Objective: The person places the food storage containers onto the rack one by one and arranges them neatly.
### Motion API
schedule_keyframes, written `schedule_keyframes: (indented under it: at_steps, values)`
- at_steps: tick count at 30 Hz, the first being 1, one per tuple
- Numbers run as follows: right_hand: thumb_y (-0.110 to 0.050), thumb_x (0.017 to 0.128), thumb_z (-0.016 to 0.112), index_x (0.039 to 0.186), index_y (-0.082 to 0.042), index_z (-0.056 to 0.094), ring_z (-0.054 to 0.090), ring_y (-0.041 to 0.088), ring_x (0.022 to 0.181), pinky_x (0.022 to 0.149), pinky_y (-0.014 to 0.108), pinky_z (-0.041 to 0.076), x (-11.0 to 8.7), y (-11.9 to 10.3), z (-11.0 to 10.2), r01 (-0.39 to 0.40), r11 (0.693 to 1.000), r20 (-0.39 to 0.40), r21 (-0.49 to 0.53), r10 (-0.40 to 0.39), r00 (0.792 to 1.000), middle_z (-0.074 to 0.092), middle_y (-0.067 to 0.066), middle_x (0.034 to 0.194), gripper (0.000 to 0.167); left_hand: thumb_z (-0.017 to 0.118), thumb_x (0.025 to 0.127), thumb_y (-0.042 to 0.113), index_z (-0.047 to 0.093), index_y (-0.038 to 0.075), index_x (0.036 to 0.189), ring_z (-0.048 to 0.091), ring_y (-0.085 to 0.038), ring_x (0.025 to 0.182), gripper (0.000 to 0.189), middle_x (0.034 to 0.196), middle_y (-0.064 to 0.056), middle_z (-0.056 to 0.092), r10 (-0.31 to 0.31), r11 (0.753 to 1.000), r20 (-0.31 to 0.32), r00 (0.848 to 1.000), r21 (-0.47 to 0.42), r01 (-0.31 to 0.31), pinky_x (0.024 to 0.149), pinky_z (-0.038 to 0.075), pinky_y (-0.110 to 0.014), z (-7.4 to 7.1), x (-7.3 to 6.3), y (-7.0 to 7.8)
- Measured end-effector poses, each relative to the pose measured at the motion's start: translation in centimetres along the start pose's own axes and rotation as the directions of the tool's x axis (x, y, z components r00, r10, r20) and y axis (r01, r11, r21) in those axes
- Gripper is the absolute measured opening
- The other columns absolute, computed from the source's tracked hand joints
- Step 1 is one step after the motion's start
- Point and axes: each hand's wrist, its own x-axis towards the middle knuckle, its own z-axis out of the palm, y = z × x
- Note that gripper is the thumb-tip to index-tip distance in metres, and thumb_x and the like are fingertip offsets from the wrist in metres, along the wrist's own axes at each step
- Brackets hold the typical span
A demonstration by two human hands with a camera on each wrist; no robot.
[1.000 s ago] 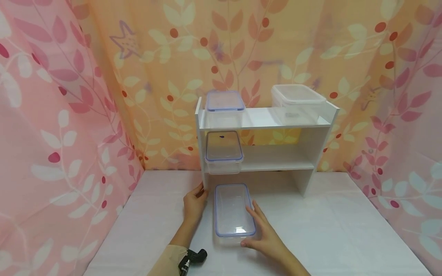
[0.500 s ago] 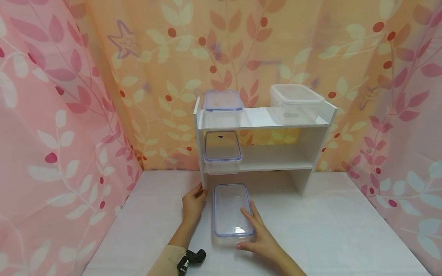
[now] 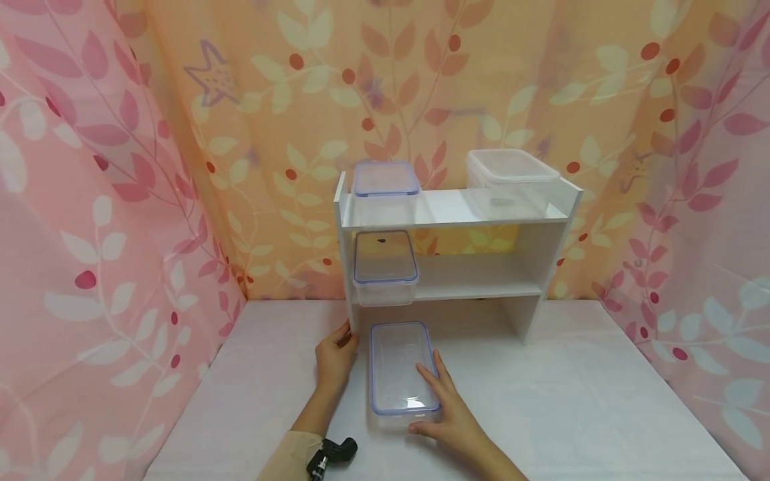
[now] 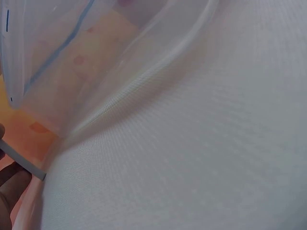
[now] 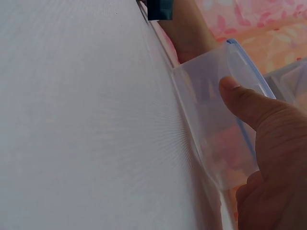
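A clear food container point(image 3: 400, 374) with a blue-rimmed lid lies lengthwise on the white cloth, its far end close to the shelf's bottom opening. My right hand point(image 3: 460, 417) holds its near right corner: in the right wrist view the thumb point(image 5: 247, 100) presses the front wall, while in the head view the fingers spread over the lid's right edge. My left hand point(image 3: 333, 361) pinches the low front edge of the white shelf's point(image 3: 481, 291) left side panel. In the left wrist view, fingers point(image 4: 12, 189) lie on either side of that panel edge point(image 4: 21, 160).
Another blue-rimmed container point(image 3: 385, 264) sits on the middle tier at left. Above it, on the top tier, stands a further blue-lidded container point(image 3: 386, 179), with a larger white-lidded one point(image 3: 513, 182) at the right end. Patterned curtains point(image 3: 271, 220) surround the white-covered table point(image 3: 601, 401).
The right index finger has shifted slightly inward over the lid. The head view has drifted a little; container, shelf and left hand otherwise keep their places.
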Motion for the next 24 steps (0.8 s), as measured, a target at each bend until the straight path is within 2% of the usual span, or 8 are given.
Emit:
schedule_keyframes:
  at_steps: [7, 12, 18, 24]
  values:
    - [-0.044, 0.069, 0.091, 0.161, -0.030, 0.034, 0.008, 0.040, 0.156, 0.118, 0.059, 0.023, -0.03, 0.12, -0.03, -0.026, 1.000, -0.002, -0.004, 0.026, 1.000, -0.001, 0.007, 0.174, 0.108, 0.078, 0.091, 0.015, 0.072, 0.018, 0.128, 0.074, -0.022, 0.104, 0.038, 0.125, -0.010, 0.072, 0.006, 1.000, -0.005, 1.000, -0.013, -0.006, 0.074, 0.060, -0.022, 0.09, 0.07, -0.16]
    - [-0.049, 0.068, 0.089, 0.161, -0.029, 0.035, 0.010, 0.040, 0.156, 0.118, 0.057, 0.025, -0.05, 0.35, -0.03, -0.016, 1.000, -0.007, -0.006, 0.016, 1.000, 0.000, 0.007, 0.174, 0.109, 0.077, 0.091, 0.013, 0.072, 0.018, 0.128, 0.074, -0.023, 0.104, 0.038, 0.125, -0.010, 0.072, 0.014, 1.000, -0.007, 1.000, -0.009, -0.014, 0.076, 0.060, -0.023, 0.11, 0.06, -0.13]
    - [-0.047, 0.066, 0.090, 0.160, -0.026, 0.038, 0.013, 0.039, 0.156, 0.117, 0.053, 0.025, -0.07, 0.12, -0.12, -0.019, 1.000, -0.029, -0.016, 0.019, 0.999, 0.005, 0.005, 0.174, 0.110, 0.078, 0.091, 0.013, 0.073, 0.018, 0.128, 0.074, -0.022, 0.104, 0.038, 0.124, -0.010, 0.072, 0.004, 1.000, -0.006, 1.000, -0.004, -0.005, 0.077, 0.060, -0.023, 0.05, 0.03, 0.08]
    - [-0.044, 0.065, 0.092, 0.158, -0.024, 0.041, 0.017, 0.037, 0.155, 0.118, 0.031, 0.023, -0.22, -0.36, -0.34, -0.023, 1.000, -0.056, -0.009, 0.022, 0.998, 0.010, 0.006, 0.173, 0.108, 0.077, 0.091, 0.015, 0.072, 0.017, 0.129, 0.074, -0.022, 0.104, 0.038, 0.124, -0.011, 0.072, -0.003, 1.000, 0.004, 1.000, -0.005, 0.003, 0.075, 0.061, -0.024, 0.00, 0.00, 0.30]
